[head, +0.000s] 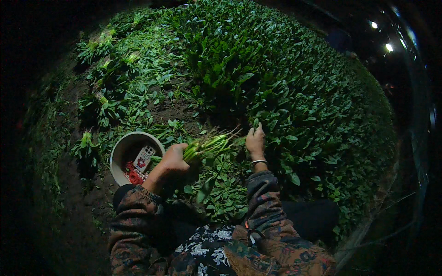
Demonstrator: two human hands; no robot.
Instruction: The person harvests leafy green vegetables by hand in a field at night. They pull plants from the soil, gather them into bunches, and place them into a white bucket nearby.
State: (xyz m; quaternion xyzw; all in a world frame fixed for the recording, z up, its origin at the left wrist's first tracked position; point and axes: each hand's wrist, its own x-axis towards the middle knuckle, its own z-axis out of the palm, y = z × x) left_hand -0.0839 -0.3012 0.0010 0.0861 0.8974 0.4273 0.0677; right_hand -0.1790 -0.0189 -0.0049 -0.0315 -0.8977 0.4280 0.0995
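My left hand (174,158) is closed around a bunch of leafy greens (209,145) that look like spinach. Its pale stems and thin roots point to the right. My right hand (256,141), with a light bangle (259,161) on the wrist, is at the edge of the standing leafy plants (293,103). A leaf (256,123) shows at its fingertips, but whether the fingers grip it is hard to make out. Just left of my left hand is a pale round bucket (115,157). Inside lie a phone in a decorated case (143,158) and red ties (134,175).
Gathered bunches of greens (86,141) lie in a row on the left, roots upward. Loose leaves (152,65) cover the ground beyond the bucket, with bare soil (174,112) nearer. Low leafy plants (224,196) are between my arms. Bright lamps (389,47) shine at the upper right.
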